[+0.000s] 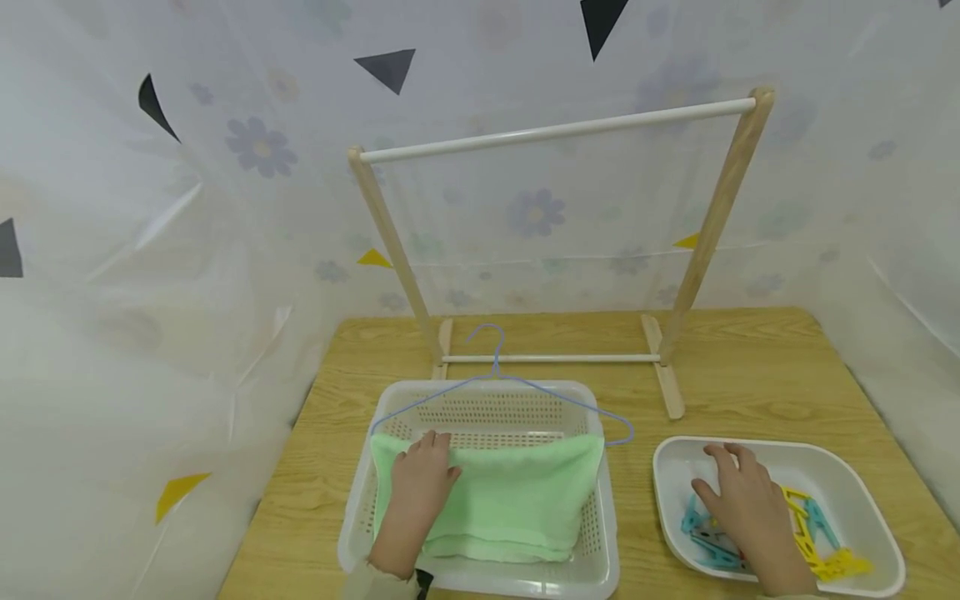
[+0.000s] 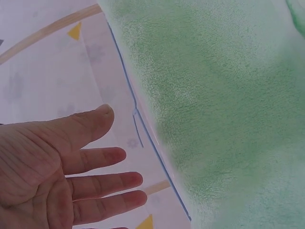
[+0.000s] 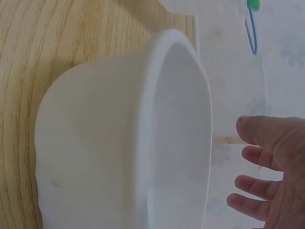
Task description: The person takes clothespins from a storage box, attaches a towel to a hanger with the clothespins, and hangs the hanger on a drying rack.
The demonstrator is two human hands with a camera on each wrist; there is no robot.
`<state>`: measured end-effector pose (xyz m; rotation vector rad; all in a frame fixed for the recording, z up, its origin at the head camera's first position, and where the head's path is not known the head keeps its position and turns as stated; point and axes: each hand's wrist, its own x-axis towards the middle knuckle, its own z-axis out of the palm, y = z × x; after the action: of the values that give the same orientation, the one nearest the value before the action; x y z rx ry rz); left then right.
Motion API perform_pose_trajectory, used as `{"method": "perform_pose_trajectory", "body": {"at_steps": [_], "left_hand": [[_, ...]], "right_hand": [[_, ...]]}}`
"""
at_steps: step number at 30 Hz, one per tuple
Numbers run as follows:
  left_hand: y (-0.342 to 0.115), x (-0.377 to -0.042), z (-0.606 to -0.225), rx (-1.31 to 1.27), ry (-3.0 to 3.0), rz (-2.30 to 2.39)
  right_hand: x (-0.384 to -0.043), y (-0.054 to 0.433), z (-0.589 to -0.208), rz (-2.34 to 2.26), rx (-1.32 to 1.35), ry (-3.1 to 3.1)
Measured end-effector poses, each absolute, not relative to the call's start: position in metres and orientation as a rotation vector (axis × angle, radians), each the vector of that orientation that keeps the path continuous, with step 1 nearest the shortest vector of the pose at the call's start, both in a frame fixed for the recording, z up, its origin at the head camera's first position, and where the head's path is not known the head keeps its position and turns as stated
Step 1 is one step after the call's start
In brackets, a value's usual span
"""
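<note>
A light green towel [image 1: 517, 500] lies folded in a white perforated basket [image 1: 606, 533]. Its upper edge spans the blue wire hanger [image 1: 540, 387] and hides the hanger's lower bar. The hook points toward the back. My left hand [image 1: 422, 487] is above the towel's left part, fingers extended and holding nothing; the left wrist view shows the palm beside the green cloth [image 2: 205, 105]. My right hand [image 1: 753, 508] hovers over a white tray [image 1: 862, 492], fingers spread and loosely bent. Beneath it lie blue clothespins [image 1: 716, 550] and yellow clothespins [image 1: 806, 537], partly covered by the hand.
Behind the basket stands a wooden rack with a white top rail [image 1: 555, 133] and a lower rail [image 1: 551, 358]. One of its feet [image 1: 666, 379] reaches toward the tray. Everything stands on a wood-grain table [image 1: 300, 492], enclosed by pale flower-patterned sheeting [image 1: 300, 208].
</note>
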<state>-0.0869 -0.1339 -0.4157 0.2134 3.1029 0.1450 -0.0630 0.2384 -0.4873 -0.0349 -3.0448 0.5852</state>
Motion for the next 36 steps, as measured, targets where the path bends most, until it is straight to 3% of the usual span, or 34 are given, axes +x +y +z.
{"method": "perform_pose_trajectory", "body": {"at_steps": [36], "left_hand": [[-0.171,-0.073,-0.411,0.028,3.040,0.145]], "right_hand": [[-0.058,0.252,-0.494,0.639,-0.127,-3.111]]}}
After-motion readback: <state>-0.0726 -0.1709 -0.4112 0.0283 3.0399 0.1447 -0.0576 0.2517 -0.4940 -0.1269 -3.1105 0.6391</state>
